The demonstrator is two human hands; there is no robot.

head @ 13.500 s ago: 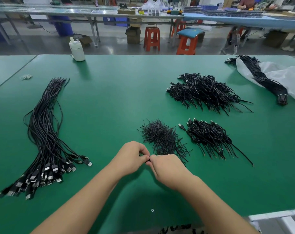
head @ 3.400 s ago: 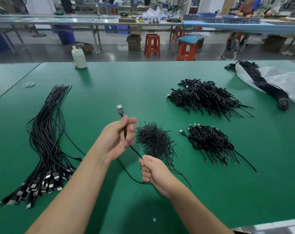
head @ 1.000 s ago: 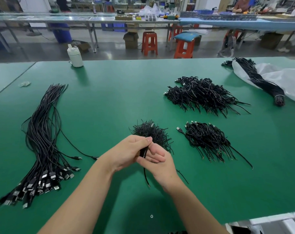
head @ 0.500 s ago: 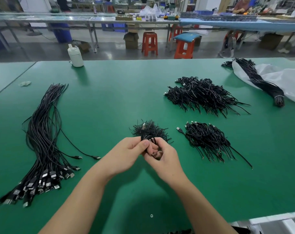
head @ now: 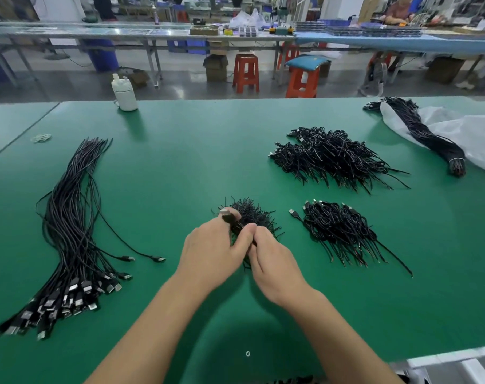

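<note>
Gathered up now, the USB cable (head: 237,227) that a few seconds ago hung slack between two raised hands is folded into a short hank, and both hands have come down together just above the tabletop (head: 180,151), close in front of the person. That green tabletop carries everything else. Down its left side runs a long sheaf of black cables (head: 69,217), plugs fanned toward the near edge, with two strays trailing off to the right. At the far right lies a white plastic bag (head: 479,134) with a tied cable bundle (head: 429,139) across it. Right of the middle sprawls a large heap of coiled cables (head: 327,156), and nearer to the person is a smaller heap (head: 335,225) of the same. Just behind the hands sits a tuft of short black ties (head: 252,214). The left hand (head: 210,248) has its fingers curled round the hank, the silver plug poking out above the forefinger. The right hand (head: 274,261) meets it thumb to thumb, its fingers pinched on the hank's lower end. A white bottle (head: 124,92) stands at the far edge, and a few rubber bands (head: 41,138) lie far left.
</note>
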